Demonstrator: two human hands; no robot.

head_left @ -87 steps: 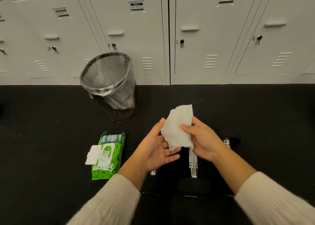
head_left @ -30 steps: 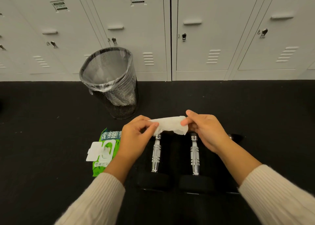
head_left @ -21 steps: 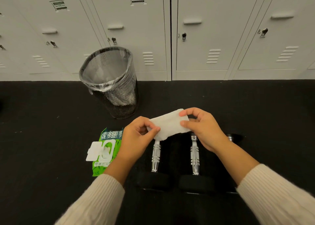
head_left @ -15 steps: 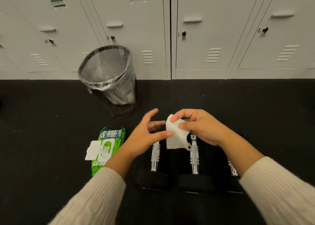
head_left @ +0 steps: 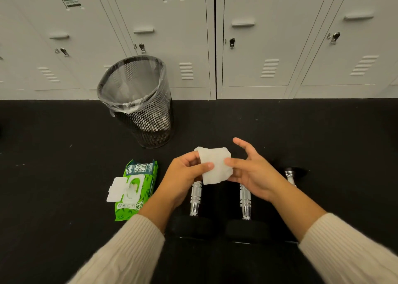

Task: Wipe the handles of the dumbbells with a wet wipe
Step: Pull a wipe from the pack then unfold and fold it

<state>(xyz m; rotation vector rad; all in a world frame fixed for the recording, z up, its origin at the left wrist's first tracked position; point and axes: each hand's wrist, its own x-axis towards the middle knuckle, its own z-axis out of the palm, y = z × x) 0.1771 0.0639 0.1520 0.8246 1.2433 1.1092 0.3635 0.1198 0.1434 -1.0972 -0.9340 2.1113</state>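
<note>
Both hands hold a folded white wipe [head_left: 216, 165] above two dumbbells [head_left: 195, 197] on the black floor [head_left: 53, 154]. The left hand [head_left: 183, 179] pinches its left edge, and the right hand [head_left: 251, 171] touches its right edge with fingers spread. A green wipe pack [head_left: 135, 189] lies open at the left, a mesh bin [head_left: 137, 98] farther.

Even overhead lighting; lockers [head_left: 193, 36] bow at frame edges; sleeves [head_left: 120, 253] below the hands blurred; dumbbell handles [head_left: 195, 197] glare.

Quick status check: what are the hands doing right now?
Left hand and right hand pinching folded white wet wipe. Chrome dumbbell handles below, not yet touched. Nothing in the way.
</note>
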